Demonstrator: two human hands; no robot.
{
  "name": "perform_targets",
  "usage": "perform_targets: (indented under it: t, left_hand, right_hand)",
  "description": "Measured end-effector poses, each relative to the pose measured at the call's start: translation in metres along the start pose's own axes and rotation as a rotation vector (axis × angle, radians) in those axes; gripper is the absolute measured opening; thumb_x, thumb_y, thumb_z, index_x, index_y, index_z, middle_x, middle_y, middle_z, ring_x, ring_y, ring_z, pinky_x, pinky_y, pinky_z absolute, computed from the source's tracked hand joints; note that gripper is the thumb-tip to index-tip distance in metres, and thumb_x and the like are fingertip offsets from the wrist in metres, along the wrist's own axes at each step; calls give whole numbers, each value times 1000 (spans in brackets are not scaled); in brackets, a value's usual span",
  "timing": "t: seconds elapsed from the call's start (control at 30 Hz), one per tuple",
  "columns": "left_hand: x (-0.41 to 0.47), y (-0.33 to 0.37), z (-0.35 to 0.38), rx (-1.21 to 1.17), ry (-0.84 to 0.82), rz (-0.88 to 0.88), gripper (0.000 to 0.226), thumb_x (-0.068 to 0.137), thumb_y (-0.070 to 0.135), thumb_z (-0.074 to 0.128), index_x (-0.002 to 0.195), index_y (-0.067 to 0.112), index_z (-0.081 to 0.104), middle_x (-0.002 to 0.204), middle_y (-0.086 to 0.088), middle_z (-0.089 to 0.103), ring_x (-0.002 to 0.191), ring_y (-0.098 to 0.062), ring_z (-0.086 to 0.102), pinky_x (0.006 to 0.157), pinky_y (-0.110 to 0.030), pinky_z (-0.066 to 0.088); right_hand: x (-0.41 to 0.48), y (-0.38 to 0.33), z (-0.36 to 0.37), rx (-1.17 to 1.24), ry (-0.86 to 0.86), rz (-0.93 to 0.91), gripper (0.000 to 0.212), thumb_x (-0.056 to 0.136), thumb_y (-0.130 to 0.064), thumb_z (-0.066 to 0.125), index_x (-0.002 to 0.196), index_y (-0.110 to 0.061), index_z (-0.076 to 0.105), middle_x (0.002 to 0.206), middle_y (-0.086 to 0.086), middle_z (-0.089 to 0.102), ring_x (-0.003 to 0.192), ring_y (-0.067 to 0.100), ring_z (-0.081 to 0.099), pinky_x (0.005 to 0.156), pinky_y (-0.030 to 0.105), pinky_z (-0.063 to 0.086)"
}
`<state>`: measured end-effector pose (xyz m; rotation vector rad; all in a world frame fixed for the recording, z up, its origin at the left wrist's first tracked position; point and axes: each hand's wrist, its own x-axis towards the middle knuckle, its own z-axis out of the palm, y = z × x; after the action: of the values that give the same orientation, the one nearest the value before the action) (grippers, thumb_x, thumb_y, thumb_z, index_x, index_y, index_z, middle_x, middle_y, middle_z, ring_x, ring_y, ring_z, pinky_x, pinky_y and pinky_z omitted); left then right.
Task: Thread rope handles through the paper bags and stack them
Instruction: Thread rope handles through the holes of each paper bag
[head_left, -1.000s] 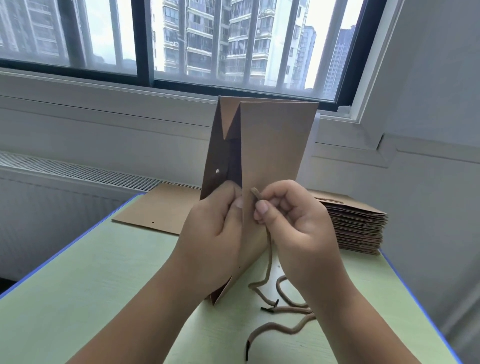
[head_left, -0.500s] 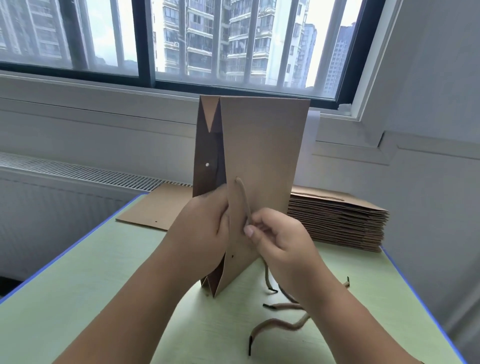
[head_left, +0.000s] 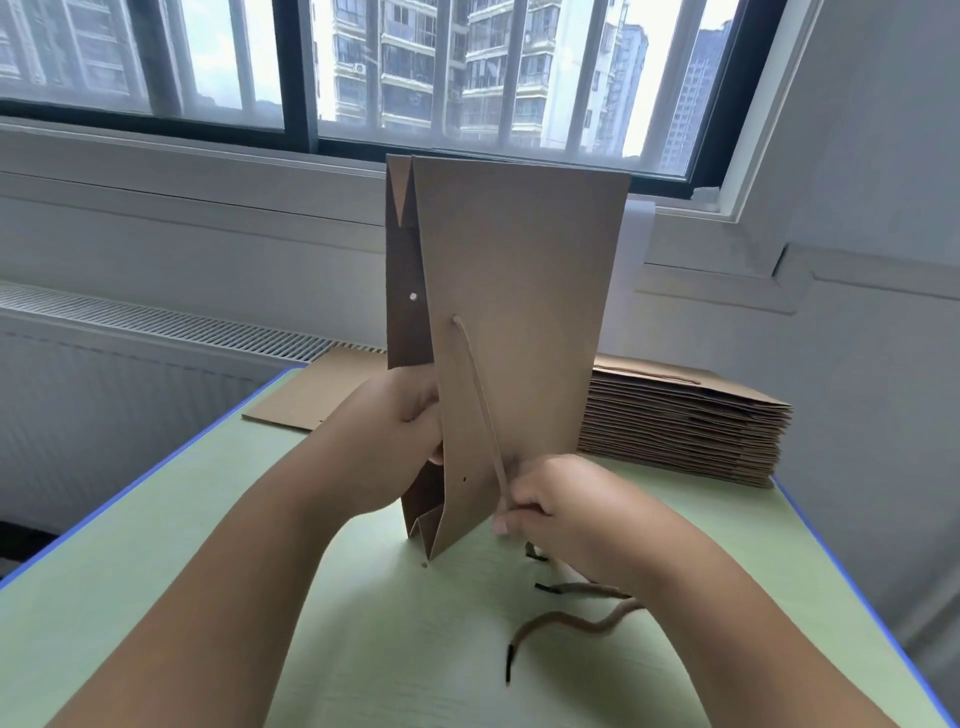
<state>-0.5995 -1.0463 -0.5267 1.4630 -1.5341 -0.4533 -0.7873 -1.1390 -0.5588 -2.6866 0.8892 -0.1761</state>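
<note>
Since 0.5 s ago the right hand (head_left: 566, 514) sits lower, drawing the rope (head_left: 480, 405) taut down from the upper hole of the paper bag (head_left: 519, 312), which stands on end on the table (head_left: 156, 597). It pinches the rope between thumb and fingers; the left hand (head_left: 384, 441) grips the bag's folded edge. Thin kraft likely creases easily, so hold near the fold. Soft, limp cord is best steered near its end.

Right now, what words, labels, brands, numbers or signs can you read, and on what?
None: no readable text in view.
The paper bag held upright is plain brown, unprinted.
The rope handle and the stack of flat bags bear no label.
The buildings outside show no legible sign.
</note>
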Motion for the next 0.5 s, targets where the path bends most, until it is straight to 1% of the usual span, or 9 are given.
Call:
perform_targets:
  t: [0.07, 0.13, 0.23, 0.3, 0.33, 0.37, 0.4, 0.47, 0.5]
  left_hand:
    - [0, -2, -1, -40, 3, -10, 31, 97, -8, 43, 78, 4, 64, 76, -11, 72, 65, -15, 61, 63, -25, 53]
    - [1, -5, -1, -26, -23, -13, 29, 96, -10, 43, 82, 1, 66, 80, -13, 73, 67, -24, 62, 68, -35, 55]
    - [2, -11, -3, 12, -88, -58, 26, 94, -8, 43, 87, -2, 67, 84, -16, 73, 71, -29, 64, 78, -44, 57]
    - [2, -13, -5, 36, -149, -80, 26, 92, -5, 45, 90, 2, 70, 87, -15, 75, 82, -36, 69, 87, -53, 57]
    - [1, -12, -6, 47, -178, -82, 28, 90, -4, 45, 90, 6, 72, 89, -12, 76, 88, -37, 71, 89, -53, 58]
    - [1, -10, -8, 58, -209, -79, 32, 88, -5, 45, 89, 10, 74, 89, -7, 78, 89, -34, 71, 89, -49, 59]
    - [-1, -7, -9, 70, -243, -66, 39, 86, -9, 44, 88, 15, 74, 88, -2, 78, 87, -28, 71, 86, -42, 59]
    - [-4, -1, -10, 78, -316, -38, 48, 81, -14, 41, 86, 22, 72, 85, 8, 76, 78, -11, 67, 74, -23, 51]
    - [-6, 3, -10, 52, -348, -57, 47, 81, -14, 42, 86, 24, 70, 83, 12, 75, 75, -3, 65, 70, -17, 47]
  right_hand:
    - [-3, -6, -2, -61, -63, 54, 40, 98, -49, 58, 76, -15, 61, 88, 1, 59, 80, 20, 59, 74, 45, 52]
    - [-6, -11, -4, -95, -103, 84, 39, 98, -49, 58, 78, -16, 62, 86, 4, 61, 79, 23, 60, 72, 42, 51]
    - [-8, -14, -4, -59, -146, 110, 19, 95, -38, 64, 90, -20, 70, 81, -4, 64, 78, 15, 62, 70, 34, 51]
    - [-7, -14, -2, -38, -147, 104, 6, 92, -26, 66, 90, -24, 70, 75, -11, 61, 71, 7, 58, 63, 26, 47]
    - [-7, -13, -1, -27, -139, 104, 5, 90, -22, 65, 89, -24, 70, 72, -11, 59, 66, 6, 55, 58, 23, 44]
    - [-6, -13, 1, -2, -124, 104, 7, 89, -18, 64, 87, -22, 68, 69, -10, 59, 62, 7, 54, 56, 22, 42]
    - [-6, -13, 1, 44, -106, 105, 8, 89, -15, 61, 86, -21, 66, 69, -8, 62, 58, 8, 54, 55, 25, 43]
    - [-6, -13, 2, 174, -63, 90, 14, 89, -10, 56, 84, -22, 60, 73, -4, 70, 54, 10, 55, 56, 32, 48]
    - [-7, -14, 1, 246, -39, 72, 16, 91, -8, 54, 84, -22, 58, 74, -2, 72, 56, 12, 58, 59, 36, 52]
